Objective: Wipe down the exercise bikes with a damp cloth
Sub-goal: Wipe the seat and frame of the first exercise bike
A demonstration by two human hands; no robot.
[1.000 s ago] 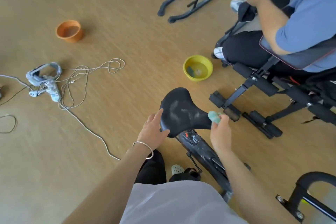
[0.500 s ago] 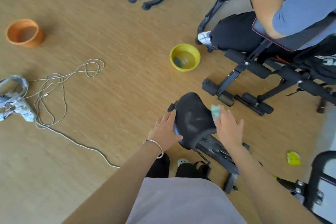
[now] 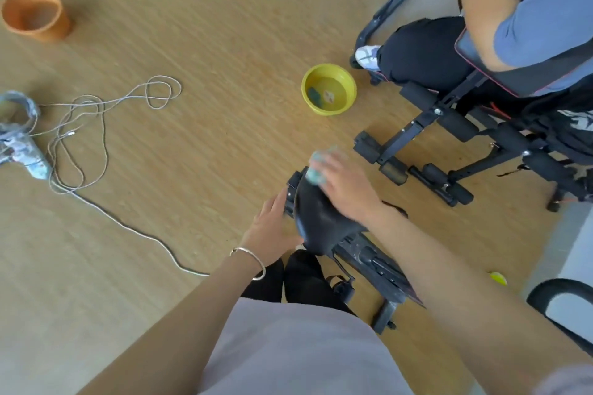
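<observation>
Head view: the right hand (image 3: pixel 345 184) presses a bunched cloth (image 3: pixel 316 170) onto the far end of the bike seat (image 3: pixel 317 218), fingers closed around it. The left hand (image 3: pixel 272 231) steadies the seat's left edge, fingers loosely curled. Wiping is underway; next, probably the frame (image 3: pixel 375 269) beneath.

Black saddle (image 3: pixel 316 218), pale green cloth (image 3: pixel 317 170), yellow bowl (image 3: pixel 348 96), orange cup (image 3: pixel 54 27)

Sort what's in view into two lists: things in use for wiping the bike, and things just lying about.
In use:
- black bike saddle
- pale green cloth under the right hand
- left hand, steadying the saddle's side
- yellow bowl of water, probably for rinsing

Lying about:
- orange pot
- loose white cable
- small yellow scrap on the floor
</observation>
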